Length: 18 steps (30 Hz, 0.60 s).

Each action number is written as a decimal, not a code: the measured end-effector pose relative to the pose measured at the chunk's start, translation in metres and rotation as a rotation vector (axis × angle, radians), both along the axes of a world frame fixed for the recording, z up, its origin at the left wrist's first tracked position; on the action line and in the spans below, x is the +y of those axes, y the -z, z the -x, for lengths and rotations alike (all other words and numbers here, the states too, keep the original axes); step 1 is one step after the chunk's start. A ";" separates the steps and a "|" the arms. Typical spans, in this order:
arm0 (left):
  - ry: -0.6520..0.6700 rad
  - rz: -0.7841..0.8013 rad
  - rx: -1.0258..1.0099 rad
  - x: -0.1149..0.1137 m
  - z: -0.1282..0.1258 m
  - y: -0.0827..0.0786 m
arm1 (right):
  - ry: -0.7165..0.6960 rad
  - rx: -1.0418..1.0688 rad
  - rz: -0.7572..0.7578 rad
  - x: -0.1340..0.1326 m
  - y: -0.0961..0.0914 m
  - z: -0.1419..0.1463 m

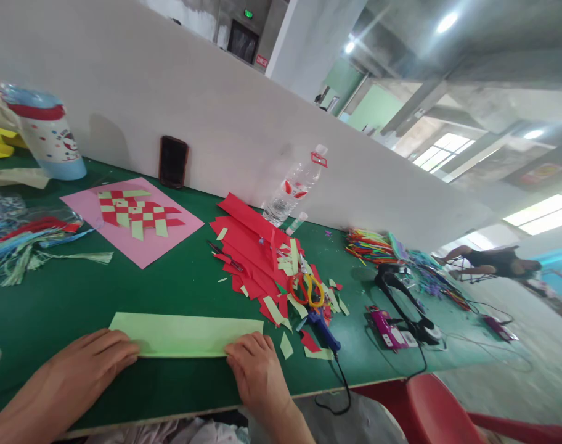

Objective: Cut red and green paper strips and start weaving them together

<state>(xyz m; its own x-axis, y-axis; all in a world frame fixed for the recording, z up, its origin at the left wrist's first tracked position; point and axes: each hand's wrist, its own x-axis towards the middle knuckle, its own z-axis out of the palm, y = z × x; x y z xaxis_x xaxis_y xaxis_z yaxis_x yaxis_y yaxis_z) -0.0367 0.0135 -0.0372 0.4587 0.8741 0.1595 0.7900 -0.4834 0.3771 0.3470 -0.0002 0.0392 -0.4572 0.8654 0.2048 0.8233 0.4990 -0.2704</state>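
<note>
A light green sheet of paper [183, 333], apparently folded into a long band, lies flat on the green tabletop near the front edge. At its lower left corner my left hand [108, 353] has its fingers pressed together on the paper. My right hand [253, 361] pinches the lower right corner, the fingertips curled over the edge. Right of that hand lie green and red paper scraps [286, 346]. Beyond the band, a pink square sheet [145, 256] carries a woven red and green paper fish [140, 213].
Scissors [314, 290] with red and yellow handles rest on red paper [244, 246], beside a blue corded tool [325, 330]. A clear bottle [293, 188], phone [173, 161] and printed flask [54, 135] stand by the wall. A black headset-like strap [403, 296] lies right; a red chair [435, 407] stands below.
</note>
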 end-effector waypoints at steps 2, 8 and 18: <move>0.023 0.045 0.031 0.008 0.003 -0.005 | -0.002 -0.004 -0.019 0.005 0.002 0.000; -0.142 0.097 0.044 0.009 -0.011 -0.021 | 0.014 0.037 -0.025 0.011 0.005 0.001; -0.219 0.036 0.099 0.001 -0.004 -0.026 | 0.056 0.012 0.001 0.011 0.003 0.002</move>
